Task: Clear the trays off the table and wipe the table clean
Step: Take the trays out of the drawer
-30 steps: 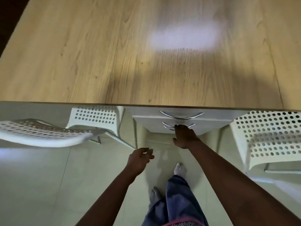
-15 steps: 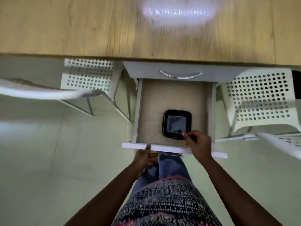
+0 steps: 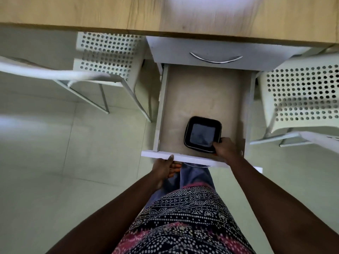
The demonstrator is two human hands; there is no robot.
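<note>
Trays (image 3: 202,136), seen here as a black square stack, sit low in the open drawer (image 3: 201,99) at centre frame, where your right hand (image 3: 224,149) pinches the stack's near right corner, apparently to set it down or adjust it. Your left hand (image 3: 166,166) grips the drawer front from below with the thumb on top, likely steadying it. Beyond, the closed upper drawer (image 3: 216,50) and table (image 3: 91,11) edge cross the upper frame.

Both arms are bare, with no sleeves seen. A patterned garment (image 3: 183,222) of black with white dots and pink bands is worn; below the drawer front (image 3: 192,159), blue-grey trousers (image 3: 194,177) are seen.
</note>
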